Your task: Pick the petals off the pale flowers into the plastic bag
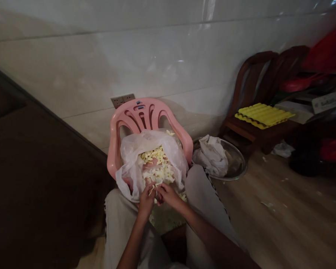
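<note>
A white plastic bag (131,149) lies spread open on a pink plastic chair (187,144) in front of my knees. Small pale yellow-white pieces (159,173), like petals or peelings, are heaped on it. At the near edge of the heap, my left hand (148,196) has its fingers closed on a thin pale strip. Right beside it, my right hand (165,193) is pinched, its fingertips close to the same strip. What the right fingers hold is too small to make out. A few more pale bits lie below and beside my hands.
A metal basin (242,170) with a crumpled whitish bag (212,155) stands on the floor right of the chair. Further right, yellow egg trays (263,115) rest on a wooden chair (240,87). A dark panel (44,179) fills the left; a tiled wall (156,59) rises behind.
</note>
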Available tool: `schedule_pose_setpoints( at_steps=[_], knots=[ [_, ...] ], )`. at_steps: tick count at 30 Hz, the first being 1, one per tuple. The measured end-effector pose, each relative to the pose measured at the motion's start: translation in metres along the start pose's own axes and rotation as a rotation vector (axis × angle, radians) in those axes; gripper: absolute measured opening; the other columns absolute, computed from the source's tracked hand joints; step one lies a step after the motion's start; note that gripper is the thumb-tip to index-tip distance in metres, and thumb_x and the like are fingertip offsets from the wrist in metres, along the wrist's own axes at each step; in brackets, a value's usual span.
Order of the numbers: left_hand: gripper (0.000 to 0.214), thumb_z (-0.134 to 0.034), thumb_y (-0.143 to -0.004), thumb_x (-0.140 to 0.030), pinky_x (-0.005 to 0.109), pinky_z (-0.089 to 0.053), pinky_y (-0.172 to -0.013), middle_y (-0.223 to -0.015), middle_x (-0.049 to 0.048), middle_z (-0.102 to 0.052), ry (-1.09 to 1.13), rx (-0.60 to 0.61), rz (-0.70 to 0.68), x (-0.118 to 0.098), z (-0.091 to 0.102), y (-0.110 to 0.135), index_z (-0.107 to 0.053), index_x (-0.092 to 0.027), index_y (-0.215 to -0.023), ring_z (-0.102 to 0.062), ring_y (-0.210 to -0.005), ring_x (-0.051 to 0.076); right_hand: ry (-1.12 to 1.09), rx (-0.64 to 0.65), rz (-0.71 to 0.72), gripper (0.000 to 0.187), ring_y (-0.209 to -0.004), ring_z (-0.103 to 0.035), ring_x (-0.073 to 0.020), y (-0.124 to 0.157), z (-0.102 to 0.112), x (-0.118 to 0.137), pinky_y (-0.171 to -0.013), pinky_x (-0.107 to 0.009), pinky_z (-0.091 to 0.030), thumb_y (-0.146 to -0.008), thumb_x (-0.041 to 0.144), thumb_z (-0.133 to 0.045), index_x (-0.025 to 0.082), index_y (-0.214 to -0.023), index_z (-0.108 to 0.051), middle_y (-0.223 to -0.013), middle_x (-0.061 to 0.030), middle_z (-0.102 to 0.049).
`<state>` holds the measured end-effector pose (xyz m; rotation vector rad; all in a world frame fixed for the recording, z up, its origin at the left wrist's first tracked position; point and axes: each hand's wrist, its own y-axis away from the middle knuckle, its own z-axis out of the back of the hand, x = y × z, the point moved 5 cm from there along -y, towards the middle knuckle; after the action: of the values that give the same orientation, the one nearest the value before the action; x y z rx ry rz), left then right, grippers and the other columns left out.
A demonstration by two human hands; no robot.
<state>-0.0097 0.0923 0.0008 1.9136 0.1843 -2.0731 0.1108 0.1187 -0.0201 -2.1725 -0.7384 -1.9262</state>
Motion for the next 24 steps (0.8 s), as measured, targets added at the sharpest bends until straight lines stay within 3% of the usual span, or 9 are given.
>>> schedule_pose_setpoints(
  at_steps=[4,12,17,24],
  knots=[
    [0.045,-0.075,-0.070,-0.051,0.032,-0.057,-0.068,-0.090,0.0085,-0.076,-0.016,-0.008,-0.022,0.001,0.001,-0.001,-0.074,-0.017,-0.099,-0.072,-0.083,0.026,-0.025,0.007,0.032,0.027,-0.040,-0.052,-0.0098,0.000,-0.003,0.000,-0.044,-0.022,-0.046,-0.097,0.043,-0.052,0.023,-0.079,-0.045,-0.055,0.0098,-0.047],
    [0.046,-0.074,-0.071,-0.052,0.031,-0.057,-0.063,-0.081,0.0056,-0.075,-0.011,0.018,0.007,0.004,0.001,-0.002,-0.074,-0.016,-0.099,-0.071,-0.075,0.024,-0.067,0.030,0.084,0.030,-0.040,-0.052,-0.0099,0.000,-0.005,0.000,-0.044,-0.023,-0.046,-0.095,0.049,-0.052,0.024,-0.082,-0.045,-0.058,0.0091,-0.050],
    [0.045,-0.074,-0.072,-0.052,0.030,-0.055,-0.056,-0.072,0.0039,-0.072,-0.008,0.042,0.056,0.007,-0.001,-0.001,-0.074,-0.016,-0.100,-0.069,-0.067,0.023,-0.011,0.018,0.129,0.026,-0.041,-0.051,-0.0101,0.004,-0.003,0.008,-0.045,-0.022,-0.044,-0.097,0.044,-0.049,0.023,-0.081,-0.046,-0.053,0.0092,-0.049],
    [0.046,-0.073,-0.075,-0.048,0.028,-0.055,-0.057,-0.078,0.0054,-0.075,-0.022,0.047,0.049,0.008,0.002,-0.001,-0.073,-0.016,-0.107,-0.070,-0.067,0.022,-0.013,0.027,0.133,0.025,-0.040,-0.049,-0.0102,0.005,-0.003,0.011,-0.045,-0.022,-0.041,-0.094,0.046,-0.054,0.022,-0.086,-0.051,-0.051,0.0096,-0.049]
  ],
)
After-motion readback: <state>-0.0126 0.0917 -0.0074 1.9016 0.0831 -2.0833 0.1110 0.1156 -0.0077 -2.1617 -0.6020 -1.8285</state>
